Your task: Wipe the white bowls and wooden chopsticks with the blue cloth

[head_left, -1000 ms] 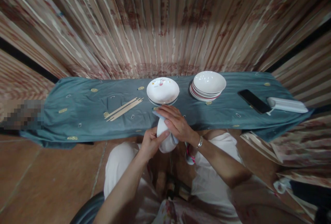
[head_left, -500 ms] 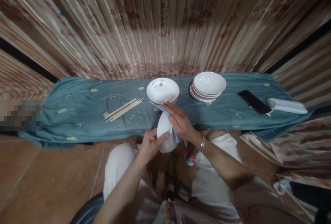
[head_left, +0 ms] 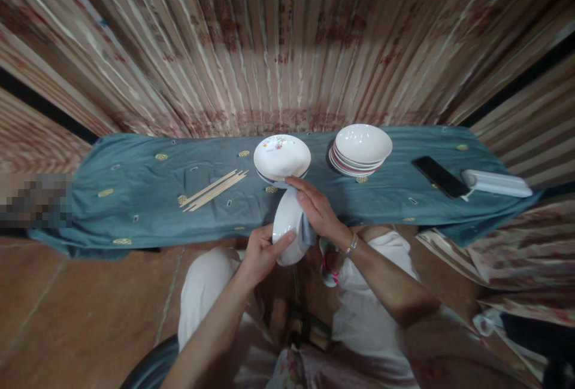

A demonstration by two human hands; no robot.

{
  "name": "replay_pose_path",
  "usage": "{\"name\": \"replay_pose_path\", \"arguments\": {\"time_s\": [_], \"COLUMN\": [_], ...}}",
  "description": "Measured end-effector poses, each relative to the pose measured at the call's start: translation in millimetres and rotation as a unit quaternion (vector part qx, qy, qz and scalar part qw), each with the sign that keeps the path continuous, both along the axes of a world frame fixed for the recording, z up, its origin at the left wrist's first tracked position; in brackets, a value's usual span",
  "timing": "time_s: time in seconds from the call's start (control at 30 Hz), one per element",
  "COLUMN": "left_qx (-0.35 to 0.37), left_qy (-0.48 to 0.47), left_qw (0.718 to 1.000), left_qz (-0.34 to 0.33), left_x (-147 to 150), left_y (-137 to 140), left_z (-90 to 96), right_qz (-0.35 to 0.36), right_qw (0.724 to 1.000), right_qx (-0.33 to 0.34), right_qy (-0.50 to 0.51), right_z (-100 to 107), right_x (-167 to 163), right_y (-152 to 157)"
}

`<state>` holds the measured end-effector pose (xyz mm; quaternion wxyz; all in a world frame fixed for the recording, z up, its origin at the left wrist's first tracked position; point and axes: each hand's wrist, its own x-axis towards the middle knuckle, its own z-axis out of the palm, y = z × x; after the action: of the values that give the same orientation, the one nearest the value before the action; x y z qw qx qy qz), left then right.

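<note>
My left hand (head_left: 260,252) is closed on the near left rim of a white bowl (head_left: 286,216), its thumb over the side. The bowl is tilted on edge above my lap, at the table's front edge. My right hand (head_left: 318,208) is closed on a blue-grey cloth (head_left: 307,233) and presses it along the bowl's right side. Part of the cloth is hidden under the fingers. Just beyond the hands stands a white dish with a flower print (head_left: 282,158), on top of other dishware.
A stack of white bowls (head_left: 363,143) stands to the right on the table with a green cloth (head_left: 215,215). Several wooden chopsticks (head_left: 214,190) lie at left. A black phone (head_left: 440,177) and a white device (head_left: 496,183) lie at right. A curtain (head_left: 269,48) hangs behind.
My right hand has shifted slightly along the bowl, and more of the cloth shows below its palm. My left hand keeps its hold. The stacks and chopsticks stay put.
</note>
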<state>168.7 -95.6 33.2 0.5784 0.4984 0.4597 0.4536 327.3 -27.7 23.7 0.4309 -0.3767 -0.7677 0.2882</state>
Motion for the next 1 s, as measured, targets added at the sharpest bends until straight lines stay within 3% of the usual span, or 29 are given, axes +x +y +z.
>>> {"name": "replay_pose_path", "arguments": {"time_s": [0.13,0.33,0.43,0.67,0.83,1.0], "left_qx": [0.007,0.005,-0.004,-0.006,-0.012,-0.004], "left_qy": [-0.001,-0.010,-0.010,0.000,0.009,0.018], "left_qw": [1.000,1.000,1.000,1.000,1.000,0.999], "left_qz": [-0.003,-0.006,-0.010,-0.003,0.010,0.027], "left_x": [-0.1,-0.1,0.4,0.3,-2.1,-3.6], "left_y": [-0.4,0.4,0.2,-3.0,-4.7,-3.1], "left_z": [2.5,-1.8,-0.9,5.2,5.2,11.4], "right_qz": [0.004,0.064,0.074,0.015,-0.020,-0.046], "right_qw": [1.000,0.989,0.988,1.000,0.988,0.972], "right_qx": [0.025,0.101,0.102,-0.016,-0.121,-0.171], "right_qy": [-0.009,-0.086,-0.094,0.021,0.098,0.156], "right_z": [1.6,12.9,14.4,6.8,-1.2,-8.8], "right_x": [0.7,-4.3,-5.7,1.1,3.4,0.4], "right_y": [-2.4,-16.1,-17.2,-2.7,4.7,10.1]}}
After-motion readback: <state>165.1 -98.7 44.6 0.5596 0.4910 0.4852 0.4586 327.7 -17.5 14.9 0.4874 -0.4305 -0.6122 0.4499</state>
